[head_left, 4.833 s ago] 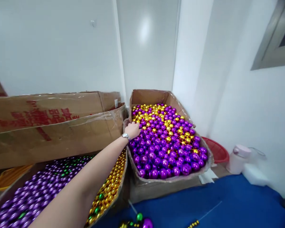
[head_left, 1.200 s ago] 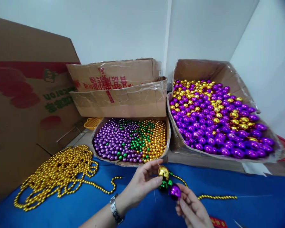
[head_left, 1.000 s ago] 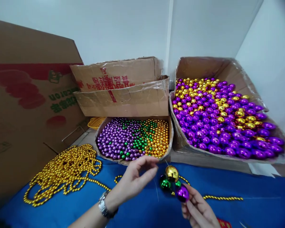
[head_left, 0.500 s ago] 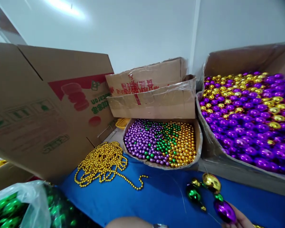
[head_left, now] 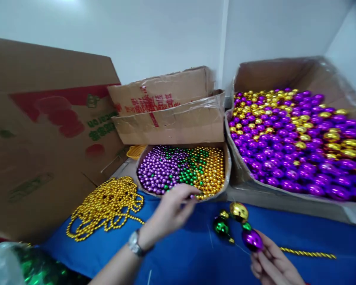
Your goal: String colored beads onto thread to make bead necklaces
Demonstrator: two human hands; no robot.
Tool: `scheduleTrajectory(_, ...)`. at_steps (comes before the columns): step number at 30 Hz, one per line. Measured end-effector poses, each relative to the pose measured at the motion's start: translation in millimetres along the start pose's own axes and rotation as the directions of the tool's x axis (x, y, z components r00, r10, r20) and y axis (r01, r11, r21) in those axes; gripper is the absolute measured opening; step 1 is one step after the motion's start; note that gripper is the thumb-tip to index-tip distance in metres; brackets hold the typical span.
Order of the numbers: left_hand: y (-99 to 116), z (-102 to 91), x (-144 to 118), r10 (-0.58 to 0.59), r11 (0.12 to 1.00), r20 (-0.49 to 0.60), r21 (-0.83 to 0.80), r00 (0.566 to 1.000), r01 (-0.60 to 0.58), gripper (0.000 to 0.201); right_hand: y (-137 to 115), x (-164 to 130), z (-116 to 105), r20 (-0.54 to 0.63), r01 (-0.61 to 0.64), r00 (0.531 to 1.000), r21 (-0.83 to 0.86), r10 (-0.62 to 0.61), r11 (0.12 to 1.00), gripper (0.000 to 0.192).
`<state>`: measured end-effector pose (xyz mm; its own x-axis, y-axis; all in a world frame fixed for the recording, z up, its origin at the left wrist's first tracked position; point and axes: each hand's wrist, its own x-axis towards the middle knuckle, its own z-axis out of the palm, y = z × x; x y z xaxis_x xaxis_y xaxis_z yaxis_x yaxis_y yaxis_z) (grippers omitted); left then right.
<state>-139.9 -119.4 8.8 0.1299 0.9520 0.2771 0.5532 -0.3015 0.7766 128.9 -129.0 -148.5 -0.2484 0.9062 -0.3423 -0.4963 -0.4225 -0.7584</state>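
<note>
My left hand (head_left: 176,208), with a watch (head_left: 135,243) on its wrist, reaches over the front rim of a cardboard box (head_left: 228,174) of small purple, green and gold beads (head_left: 192,170). Its thumb and fingers are pinched, and a small purple bead (head_left: 192,196) shows at the fingertips. At the lower right, my right hand (head_left: 269,259) grips a large shiny purple bead (head_left: 252,240). That bead hangs on a thin clear line with a large gold bead (head_left: 239,211), a green bead (head_left: 221,225) and smaller beads between.
Gold bead strands (head_left: 106,206) lie heaped on the blue cloth (head_left: 190,257). A bigger box (head_left: 237,158) of purple and gold beads stands at the right. A large carton (head_left: 47,158) fills the left. A gold strand (head_left: 308,253) lies beyond my right hand.
My left hand has come up from the bottom edge to the small-bead box. My right hand still holds the strung beads and shows more fully. The view has turned rightward.
</note>
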Motion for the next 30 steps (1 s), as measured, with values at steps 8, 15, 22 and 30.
scheduleTrajectory(8, -103.9, -26.6, 25.4, -0.011, 0.533, 0.087, 0.844, 0.996, -0.068, 0.026, -12.6, -8.9, 32.5, -0.004, 0.073, 0.997, -0.065, -0.074, 0.995, 0.044)
scheduleTrajectory(15, -114.3, -26.1, 27.3, -0.080, 0.469, 0.182, 0.874, 0.980, -0.124, 0.024, -16.3, -7.0, 35.0, -0.035, 0.102, 0.994, -0.106, -0.107, 0.989, 0.047)
scheduleTrajectory(22, -116.2, -23.8, 24.4, -0.054, 0.532, 0.130, 0.843, 0.990, -0.081, 0.023, -15.4, -6.6, 35.5, -0.047, 0.098, 0.993, -0.142, -0.105, 0.985, 0.049)
scheduleTrajectory(30, -107.3, -23.8, 32.0, -0.045, 0.601, 0.087, 0.798, 0.995, -0.042, 0.027, -11.4, -6.0, 26.9, -0.013, 0.079, 0.997, -0.131, -0.082, 0.988, 0.049)
